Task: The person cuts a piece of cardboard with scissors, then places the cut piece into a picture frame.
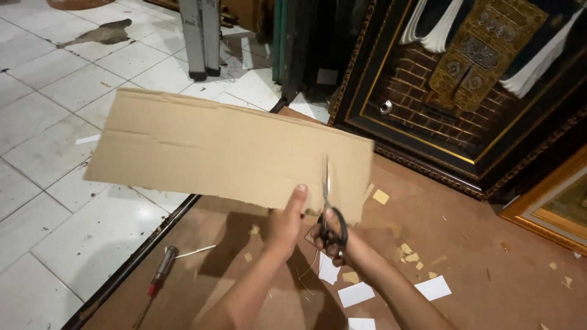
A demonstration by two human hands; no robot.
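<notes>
A long brown cardboard sheet [220, 146] is held up flat above the brown board [477, 244] on the floor. My left hand [284, 223] pinches its near edge, thumb on top. My right hand [330, 235] grips black-handled scissors [328, 208], fingers through the loops. The blades point away from me and stand in the cardboard near its right end, cutting in from the near edge.
A screwdriver [160, 276] with a red handle lies at the board's left edge. White cards [356, 294] and small cardboard scraps [381, 196] litter the board. A large dark ornate picture frame [428, 153] leans at the right. White floor tiles [55, 183] lie to the left.
</notes>
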